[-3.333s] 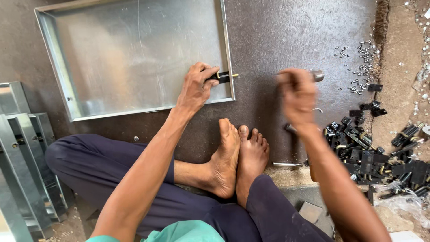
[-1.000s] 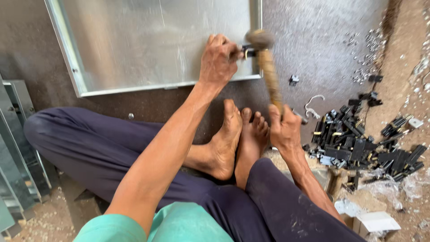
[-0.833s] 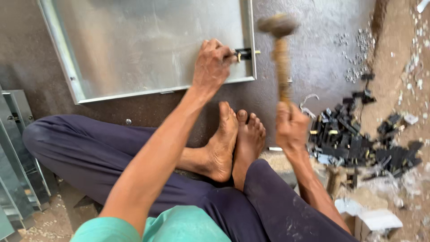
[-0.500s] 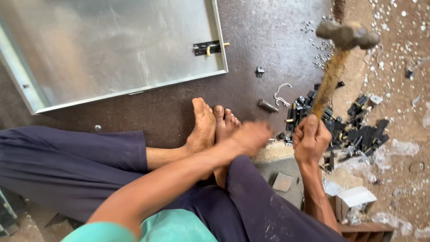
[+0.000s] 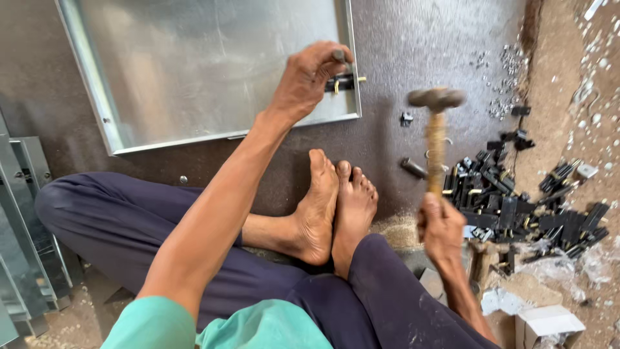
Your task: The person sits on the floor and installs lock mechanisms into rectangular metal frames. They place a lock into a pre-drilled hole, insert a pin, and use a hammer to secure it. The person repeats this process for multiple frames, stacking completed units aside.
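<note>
Bottom rt: white cardboard box [image 5: 546, 320], open.

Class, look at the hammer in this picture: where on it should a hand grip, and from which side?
Grip the hammer low on its wooden handle, coming from below, as the right hand does. It stands upright with the heavy metal head on top.

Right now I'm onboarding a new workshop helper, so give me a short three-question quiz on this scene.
1. True or false: the right hand holds the hammer raised, off the metal.
2. What does the left hand touch? A) the black latch at the sheet-metal panel edge B) a cardboard box C) the hammer
3. Fill in: the pile of black latches lies on the person's ____ side.

Key: 1 true; 2 A; 3 right.
</note>
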